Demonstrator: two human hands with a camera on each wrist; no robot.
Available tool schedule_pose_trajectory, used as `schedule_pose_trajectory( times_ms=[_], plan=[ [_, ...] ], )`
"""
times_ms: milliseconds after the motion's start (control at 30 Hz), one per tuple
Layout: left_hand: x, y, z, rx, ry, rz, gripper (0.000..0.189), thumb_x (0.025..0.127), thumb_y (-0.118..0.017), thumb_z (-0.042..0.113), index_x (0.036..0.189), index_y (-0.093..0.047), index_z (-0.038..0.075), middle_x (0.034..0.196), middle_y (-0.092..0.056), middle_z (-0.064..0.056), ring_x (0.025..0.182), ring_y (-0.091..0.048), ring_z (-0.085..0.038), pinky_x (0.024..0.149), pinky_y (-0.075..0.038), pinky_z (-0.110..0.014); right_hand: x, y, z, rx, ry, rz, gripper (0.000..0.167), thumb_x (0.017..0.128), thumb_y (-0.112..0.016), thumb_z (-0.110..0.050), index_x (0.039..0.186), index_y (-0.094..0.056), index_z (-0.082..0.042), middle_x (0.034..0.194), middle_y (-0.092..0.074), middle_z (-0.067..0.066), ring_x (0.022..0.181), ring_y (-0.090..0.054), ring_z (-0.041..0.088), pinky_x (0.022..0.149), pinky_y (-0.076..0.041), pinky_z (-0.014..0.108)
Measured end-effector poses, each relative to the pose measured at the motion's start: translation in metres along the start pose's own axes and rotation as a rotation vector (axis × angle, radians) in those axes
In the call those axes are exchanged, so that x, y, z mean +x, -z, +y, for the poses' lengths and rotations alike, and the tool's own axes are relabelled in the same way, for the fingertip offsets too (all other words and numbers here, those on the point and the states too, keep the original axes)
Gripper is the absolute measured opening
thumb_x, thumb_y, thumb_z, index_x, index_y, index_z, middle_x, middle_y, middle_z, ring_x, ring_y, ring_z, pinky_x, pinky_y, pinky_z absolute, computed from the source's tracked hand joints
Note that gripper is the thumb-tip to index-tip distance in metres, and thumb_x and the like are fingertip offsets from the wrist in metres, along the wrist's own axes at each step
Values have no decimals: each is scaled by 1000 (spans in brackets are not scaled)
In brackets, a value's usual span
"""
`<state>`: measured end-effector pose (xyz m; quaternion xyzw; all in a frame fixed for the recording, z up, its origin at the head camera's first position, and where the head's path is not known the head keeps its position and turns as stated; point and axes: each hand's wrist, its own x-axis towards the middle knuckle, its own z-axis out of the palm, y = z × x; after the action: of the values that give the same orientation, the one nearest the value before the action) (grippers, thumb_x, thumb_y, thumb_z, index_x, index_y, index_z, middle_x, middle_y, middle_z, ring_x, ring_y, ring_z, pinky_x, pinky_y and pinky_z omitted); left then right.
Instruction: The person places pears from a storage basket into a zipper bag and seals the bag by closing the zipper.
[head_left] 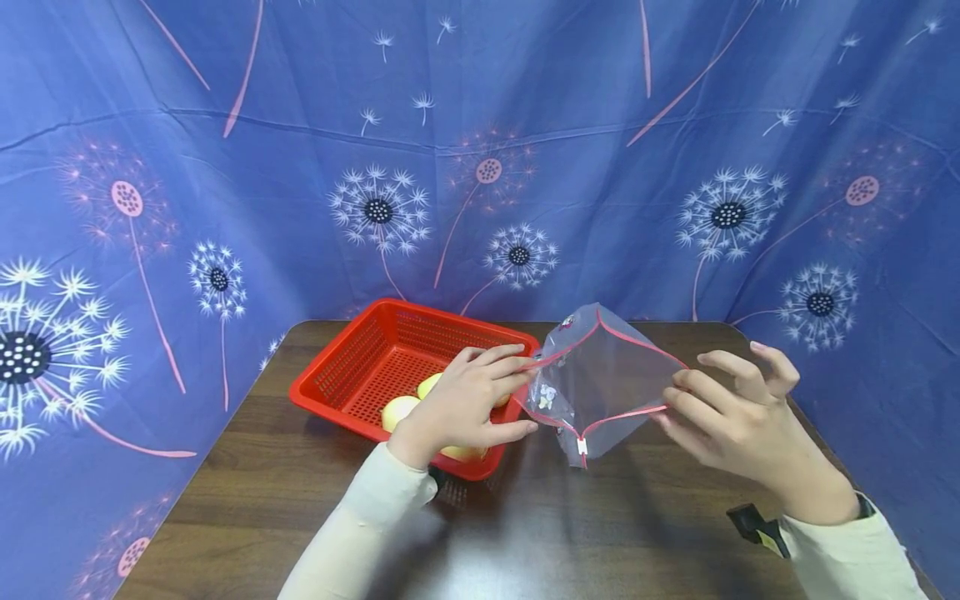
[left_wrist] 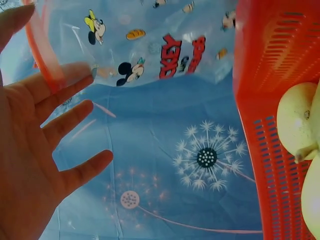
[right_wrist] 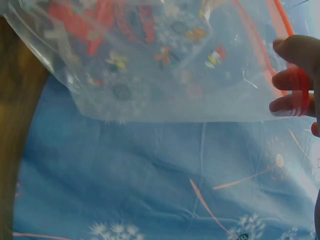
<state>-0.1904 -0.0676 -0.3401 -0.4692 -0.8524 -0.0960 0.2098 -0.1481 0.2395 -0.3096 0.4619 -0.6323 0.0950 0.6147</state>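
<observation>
A clear zip bag (head_left: 607, 375) with a red-pink seal strip and cartoon prints hangs above the table, its mouth spread wide. A white slider (head_left: 582, 447) sits at the near corner of the mouth. My left hand (head_left: 468, 400) touches the bag's left rim with straight, spread fingers, the thumb standing apart; the index fingertip shows through the plastic in the left wrist view. At the right rim my right hand (head_left: 738, 417) holds the seal strip between thumb and bent fingers. Below my left hand is a red basket (head_left: 341, 383) containing several pale yellow fruits (head_left: 399, 412), partly hidden by that hand.
A brown wooden table (head_left: 247, 492) carries the basket on its left half. Behind it hangs a blue cloth (head_left: 600, 167) with dandelion prints. The basket's right rim is close beside the bag. A black strap end (head_left: 757, 529) hangs by my right wrist.
</observation>
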Motion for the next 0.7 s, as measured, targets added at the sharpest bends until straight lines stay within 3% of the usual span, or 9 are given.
schedule_pose_trajectory(
  times_ms=[133, 300, 533, 700],
  plan=[
    [-1, -3, 0, -34, 27, 4, 50, 94, -57, 49, 132, -66, 16, 138, -59, 4, 136, -42, -16, 98, -39, -41, 0, 8, 5, -11, 0, 12, 37, 95, -62, -24, 66, -59, -3, 66, -60, 11, 76, -48, 37, 97, -23, 54],
    [0, -16, 7, -57, 35, -26, 40, 101, -49, 37, 130, -68, 16, 137, -60, 3, 137, -42, -17, 99, -39, -41, 4, 18, 10, -6, -28, -35, 36, 99, -59, -19, 68, -62, -1, 69, -64, 15, 77, -47, 39, 99, -23, 56],
    [-1, -34, 22, 45, 25, -112, 40, 104, -44, 37, 131, -67, 19, 136, -60, 5, 136, -43, -16, 100, -40, -43, 0, 20, 5, 41, -71, -112, 42, 103, -53, -20, 71, -67, 3, 87, -67, 18, 82, -51, 39, 103, -26, 54],
    [-2, -41, 26, 101, 42, -122, 39, 103, -46, 39, 129, -68, 21, 134, -62, 7, 136, -44, -15, 100, -41, -44, -7, 18, 2, 38, -114, -163, 41, 105, -50, -25, 73, -63, -3, 95, -67, 19, 84, -53, 41, 89, -29, 56]
  ],
)
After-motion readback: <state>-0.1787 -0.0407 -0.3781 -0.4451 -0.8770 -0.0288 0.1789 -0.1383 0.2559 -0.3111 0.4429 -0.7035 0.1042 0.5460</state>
